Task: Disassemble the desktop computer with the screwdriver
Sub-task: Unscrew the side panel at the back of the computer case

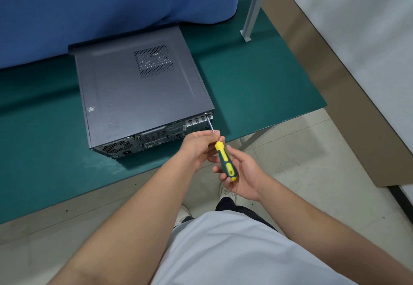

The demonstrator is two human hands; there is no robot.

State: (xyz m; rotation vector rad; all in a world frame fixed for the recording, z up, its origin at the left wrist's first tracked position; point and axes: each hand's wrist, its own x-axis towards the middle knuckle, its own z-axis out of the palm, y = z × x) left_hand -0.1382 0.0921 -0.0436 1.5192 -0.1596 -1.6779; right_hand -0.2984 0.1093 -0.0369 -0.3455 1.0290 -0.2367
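Here the screwdriver (226, 162) lies in the right hand (242, 173).

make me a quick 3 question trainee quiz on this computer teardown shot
1. True or false: the screwdriver tip sits at the upper right corner of the back panel of the desktop computer.
2. Which hand grips the yellow and green handle? A) left hand B) right hand C) neither
3. Fill in: the computer lies on a ____ coloured table mat.

Key
1. True. The shaft reaches that corner of the case.
2. B. The right hand holds the handle, while the left hand pinches the shaft near the handle's top.
3. Green.
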